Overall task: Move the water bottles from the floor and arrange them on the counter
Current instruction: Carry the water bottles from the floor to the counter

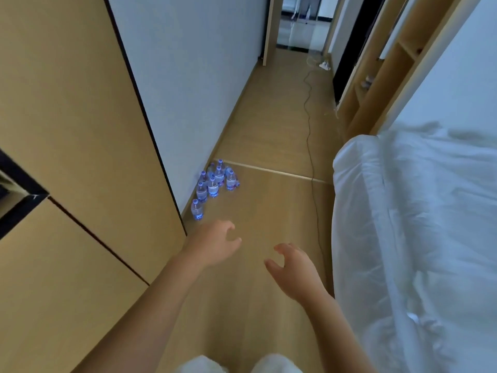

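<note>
Bottles (213,184) upright in a tight cluster on the floor (269,211), hard against the foot of the white wall (188,76), just past the end of the wooden cabinet (80,130). Probably parked there to keep the walkway free. One bottle (197,210) stands slightly apart, nearest the cabinet corner, likely the easiest first pick.

Left hand (212,244) stretched out toward the cluster, short of the nearest bottle, fingers loosely curled, holding nothing. Right hand (291,267) alongside it on the bed side, fingers spread and half bent, also holding nothing. Both pre-shaped for a grab, judging by the pose; no contact yet.

No counter clearly in view; dark-edged surface at far left of the cabinet could be it, cannot tell.

Around the cluster: bed (416,238) with white duvet across the aisle from it, narrowing the path. Cable (309,125) along the floor beyond the bottles, bed side; trip risk when carrying. Open shelving (376,76) further along past the bed. Doorway (298,28) at the far end of the hall.

Nothing between hands and bottles.
</note>
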### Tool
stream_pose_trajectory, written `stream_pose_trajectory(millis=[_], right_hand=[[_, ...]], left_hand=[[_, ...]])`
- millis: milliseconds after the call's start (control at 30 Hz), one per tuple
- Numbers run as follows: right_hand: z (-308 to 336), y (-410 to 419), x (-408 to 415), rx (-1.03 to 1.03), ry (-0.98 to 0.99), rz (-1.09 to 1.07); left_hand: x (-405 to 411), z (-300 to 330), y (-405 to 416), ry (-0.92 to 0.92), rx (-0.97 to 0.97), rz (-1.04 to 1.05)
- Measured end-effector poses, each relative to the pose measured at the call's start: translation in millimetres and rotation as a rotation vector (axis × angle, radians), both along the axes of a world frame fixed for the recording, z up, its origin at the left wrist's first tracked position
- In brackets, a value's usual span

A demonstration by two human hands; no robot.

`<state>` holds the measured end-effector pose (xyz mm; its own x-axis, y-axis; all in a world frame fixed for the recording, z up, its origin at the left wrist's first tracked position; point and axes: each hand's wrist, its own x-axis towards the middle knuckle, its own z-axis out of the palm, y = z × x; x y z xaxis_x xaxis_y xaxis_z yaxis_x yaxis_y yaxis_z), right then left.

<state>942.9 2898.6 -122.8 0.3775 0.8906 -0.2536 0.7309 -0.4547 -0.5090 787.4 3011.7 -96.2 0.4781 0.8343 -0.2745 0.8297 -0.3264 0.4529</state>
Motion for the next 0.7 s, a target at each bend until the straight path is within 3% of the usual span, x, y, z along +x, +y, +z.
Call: stream_pose_trajectory(millis=[533, 700], right_hand=[[-25, 268, 233, -0.141, 0.026, 0.113], [-24, 345, 271, -0.15, 0.053, 0.185]], left_hand=[[209, -28, 245, 0.053, -0.055, 0.116], [247, -37, 302, 0.09, -0.044, 0.164]])
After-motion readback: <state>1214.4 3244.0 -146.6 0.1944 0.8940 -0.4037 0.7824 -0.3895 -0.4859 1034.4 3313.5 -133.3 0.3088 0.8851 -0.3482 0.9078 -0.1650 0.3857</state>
